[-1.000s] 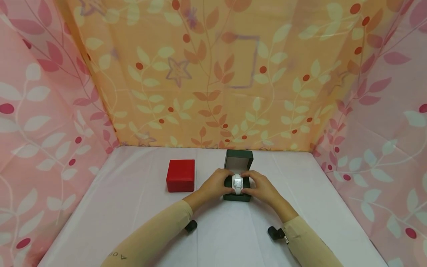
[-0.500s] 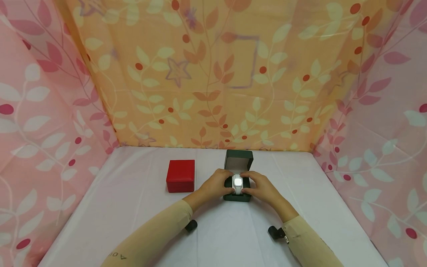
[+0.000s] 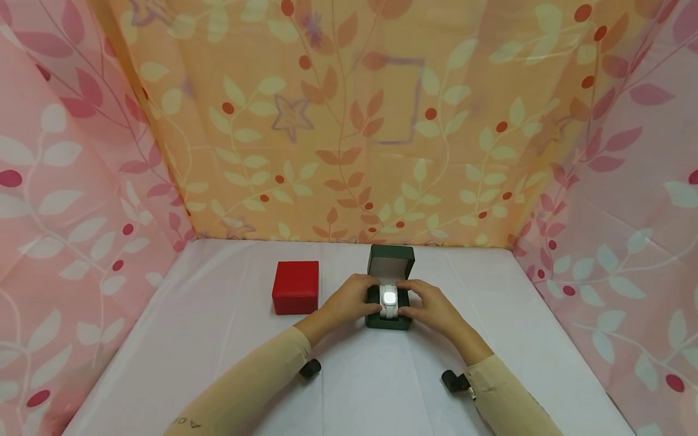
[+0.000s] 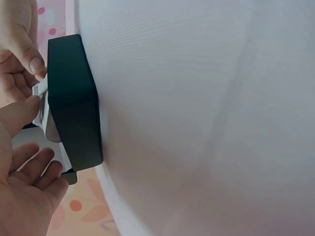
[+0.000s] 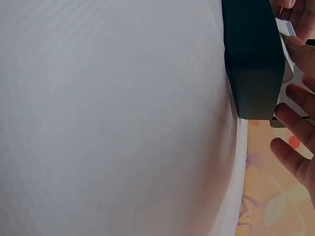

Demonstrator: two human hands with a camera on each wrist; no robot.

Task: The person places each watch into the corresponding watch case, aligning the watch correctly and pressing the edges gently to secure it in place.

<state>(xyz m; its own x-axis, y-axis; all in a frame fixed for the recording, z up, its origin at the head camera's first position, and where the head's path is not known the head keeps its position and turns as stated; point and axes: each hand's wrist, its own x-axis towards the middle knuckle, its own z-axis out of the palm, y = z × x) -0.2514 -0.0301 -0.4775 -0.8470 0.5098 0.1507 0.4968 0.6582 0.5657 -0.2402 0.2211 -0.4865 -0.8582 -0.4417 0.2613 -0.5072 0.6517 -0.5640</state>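
A white wristwatch (image 3: 389,298) with a squarish face sits upright in a dark green watch box (image 3: 387,324), whose lid (image 3: 391,254) stands raised behind it. My left hand (image 3: 348,300) is at the watch's left side, thumb and forefinger by the two ends of the strap. On the opposite side my right hand (image 3: 431,304) mirrors it. The left wrist view shows the left thumb (image 4: 33,101) right at the strap, the other fingers loosely bent and spread. Fingers of the right hand are spread beside the box wall (image 5: 261,96) in the right wrist view.
A closed red box (image 3: 296,287) stands to the left of the green one. White cloth (image 3: 371,387) covers the table, and patterned curtains (image 3: 327,121) rise at the back and both sides. Small black devices (image 3: 311,368) are strapped at the wrists.
Both hands have drawn slightly apart, left hand leftward and right hand rightward, easing off the watch's sides. The watch and both boxes stay in place.
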